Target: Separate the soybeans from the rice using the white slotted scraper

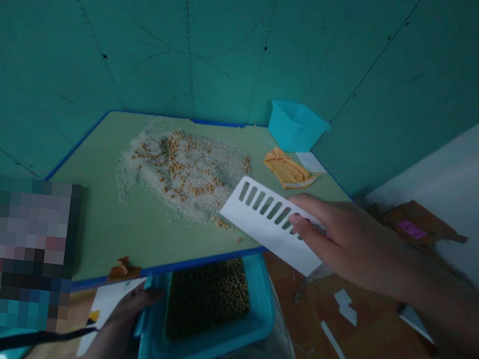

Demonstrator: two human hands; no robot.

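Pinching slotted card (270,232), right grip (345,237); long axis slanting away leftward; left grip (122,316) clasping tub (266,312).

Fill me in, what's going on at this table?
A person's right hand holds a white slotted card by the table's near edge, close to a pile of pale grains and yellow beans spread on the table. The left hand grips the side of a blue tub with beans inside. A blue bin stands at the back right, near an orange cloth.
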